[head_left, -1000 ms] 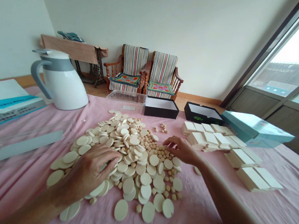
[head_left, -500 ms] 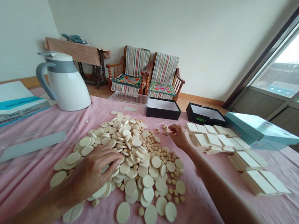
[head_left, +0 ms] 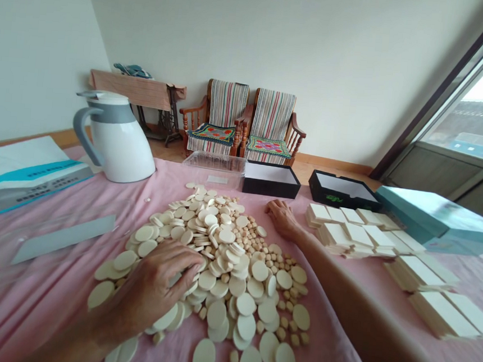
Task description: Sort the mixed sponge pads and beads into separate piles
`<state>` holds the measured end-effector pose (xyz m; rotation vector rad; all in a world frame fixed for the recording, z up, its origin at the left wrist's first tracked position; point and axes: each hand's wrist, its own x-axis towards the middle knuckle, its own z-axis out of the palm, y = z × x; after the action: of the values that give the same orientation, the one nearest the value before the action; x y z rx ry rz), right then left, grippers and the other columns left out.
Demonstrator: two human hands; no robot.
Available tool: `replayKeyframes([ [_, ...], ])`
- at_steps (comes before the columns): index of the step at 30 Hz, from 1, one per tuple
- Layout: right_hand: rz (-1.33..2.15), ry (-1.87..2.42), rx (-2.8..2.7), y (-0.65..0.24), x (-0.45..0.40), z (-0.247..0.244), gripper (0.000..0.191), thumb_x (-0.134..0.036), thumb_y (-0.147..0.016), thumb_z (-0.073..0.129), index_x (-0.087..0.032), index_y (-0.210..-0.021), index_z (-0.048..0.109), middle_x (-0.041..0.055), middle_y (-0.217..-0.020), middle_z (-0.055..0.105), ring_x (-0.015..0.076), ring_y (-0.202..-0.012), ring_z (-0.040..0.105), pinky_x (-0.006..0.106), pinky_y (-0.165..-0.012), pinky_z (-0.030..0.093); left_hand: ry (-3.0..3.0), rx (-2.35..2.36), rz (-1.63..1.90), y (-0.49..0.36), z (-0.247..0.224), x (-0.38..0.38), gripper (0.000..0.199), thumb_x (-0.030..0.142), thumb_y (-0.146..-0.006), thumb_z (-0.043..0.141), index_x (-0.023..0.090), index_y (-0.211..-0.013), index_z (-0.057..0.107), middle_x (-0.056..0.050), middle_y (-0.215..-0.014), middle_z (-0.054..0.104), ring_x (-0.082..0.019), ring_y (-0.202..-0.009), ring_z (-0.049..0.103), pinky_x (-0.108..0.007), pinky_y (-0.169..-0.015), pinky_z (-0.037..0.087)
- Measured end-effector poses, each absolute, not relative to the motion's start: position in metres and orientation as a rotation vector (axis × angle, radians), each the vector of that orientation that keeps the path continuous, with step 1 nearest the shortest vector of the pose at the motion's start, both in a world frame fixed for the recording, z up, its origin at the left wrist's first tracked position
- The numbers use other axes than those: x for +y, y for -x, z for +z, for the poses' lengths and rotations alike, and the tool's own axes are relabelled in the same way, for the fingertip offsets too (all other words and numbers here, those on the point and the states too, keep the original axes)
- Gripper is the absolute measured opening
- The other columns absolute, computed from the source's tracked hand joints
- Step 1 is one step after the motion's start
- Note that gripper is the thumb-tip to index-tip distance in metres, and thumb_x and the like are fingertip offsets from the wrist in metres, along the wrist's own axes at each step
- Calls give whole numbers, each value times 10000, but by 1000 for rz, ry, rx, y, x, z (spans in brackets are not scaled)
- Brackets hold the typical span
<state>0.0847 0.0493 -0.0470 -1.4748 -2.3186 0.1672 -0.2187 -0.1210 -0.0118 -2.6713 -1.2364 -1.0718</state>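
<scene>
A heap of pale round wooden discs (head_left: 223, 236) spreads over the pink cloth. Resting on its left side is my left hand (head_left: 167, 279), palm down, fingers loosely bent and thumb apart, holding nothing that I can see. Small wooden cubes (head_left: 253, 241) with blunted corners lie along the right of the heap and among the discs. Beyond them, my right hand (head_left: 283, 218) lies palm down on the cloth with its fingers stretched out. Whatever is under its palm is hidden.
Stacks of pale rectangular wooden pieces (head_left: 359, 233) stand at right, near a light-blue box (head_left: 437, 215). Two black trays (head_left: 271, 188) and a clear plastic container (head_left: 212, 170) line the far edge. A white jug (head_left: 121, 145) and a white-and-blue package (head_left: 30, 174) stand at left.
My right hand has lowered and flattened onto the cloth, over the spot where a few loose cubes showed. My left hand keeps its place on the discs. The view has shifted slightly.
</scene>
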Motion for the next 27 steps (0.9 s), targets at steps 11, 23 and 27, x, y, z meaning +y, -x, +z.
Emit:
replayKeyframes([
  [11,303,1311,-2165,-98,-5,-31,277,-217,-899,447,-182,-1082,652,114,-1100,679,224,-1000,620,355,-865,464,2632,-1192,-1063,218,-9,-121,130,176,-902,540,191,-948,660,-21,-901,700,-164,-894,634,-308,-864,480],
  [23,484,1510,-2283,-12,-31,-16,239,-291,-930,439,-146,-1024,605,145,-1053,663,230,-989,592,360,-877,423,2875,-868,-488,177,11,-147,544,461,-821,668,230,-1294,526,-107,-1310,551,-300,-1208,480,-511,-1044,337],
  [27,450,1422,-2286,4,-40,-12,205,-275,-910,467,-146,-1005,595,158,-1121,622,240,-1073,536,393,-932,395,2883,-885,-515,171,7,-142,504,405,-854,643,210,-1299,514,-103,-1252,570,-279,-1168,491,-465,-1026,365],
])
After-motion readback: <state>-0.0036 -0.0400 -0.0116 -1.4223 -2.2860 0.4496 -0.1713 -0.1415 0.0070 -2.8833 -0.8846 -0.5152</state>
